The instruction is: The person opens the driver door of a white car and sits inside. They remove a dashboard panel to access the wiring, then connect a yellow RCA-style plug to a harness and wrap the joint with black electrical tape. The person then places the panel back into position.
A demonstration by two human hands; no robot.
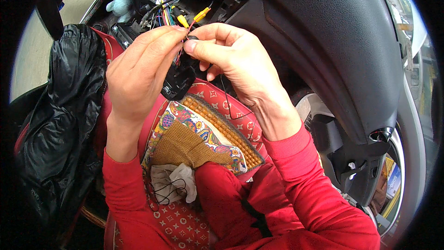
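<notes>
My left hand (138,71) and my right hand (231,60) meet fingertip to fingertip in front of an open car dashboard. Both pinch a thin red wire (190,27) that rises toward a bundle of coloured wires with yellow plugs (182,16). A black plastic connector block (178,79) hangs just below the fingers, partly hidden behind my left hand. A thin black wire (225,97) trails down from under my right hand. Both forearms wear red sleeves (296,157).
A dark steering wheel and column (333,51) fill the right side. A red patterned seat cover with a colourful woven mat (203,134) lies below. A black jacket (60,111) is draped at left. A white cloth with loose black wire (173,183) rests on the seat.
</notes>
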